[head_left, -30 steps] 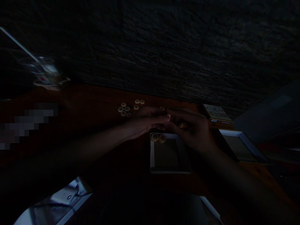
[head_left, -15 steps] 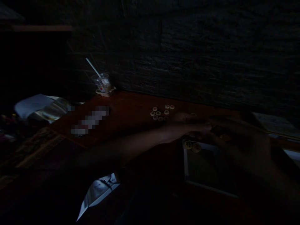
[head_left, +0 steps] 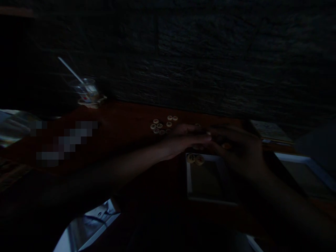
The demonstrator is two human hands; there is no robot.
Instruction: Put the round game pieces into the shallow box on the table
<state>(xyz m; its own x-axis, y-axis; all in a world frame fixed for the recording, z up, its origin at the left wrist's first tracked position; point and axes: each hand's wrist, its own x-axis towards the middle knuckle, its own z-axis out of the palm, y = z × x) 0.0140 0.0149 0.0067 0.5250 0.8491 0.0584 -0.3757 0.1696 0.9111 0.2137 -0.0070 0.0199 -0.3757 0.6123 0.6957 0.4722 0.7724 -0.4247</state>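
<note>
Round wooden Chinese chess pieces lie in a loose group on the dark red table, just left of my hands. My left hand reaches rightward, low over the table, with its thumb and fingers stretched out. Its fingertips meet those of my right hand, which curls in from the right with one chess piece showing between thumb and fingers. Shadow hides whatever lies between the palms. Below the hands, a pale-rimmed tray has two pieces at its upper left corner.
A plastic cup with a straw stands on a coaster at the back left. A dark brick wall runs behind the table. On the right are another pale-rimmed tray and a flat printed box. The scene is very dark.
The view has swung right, so everything sits further left in the picture and more of the second tray shows. My hands stay together at the same place above the table.
</note>
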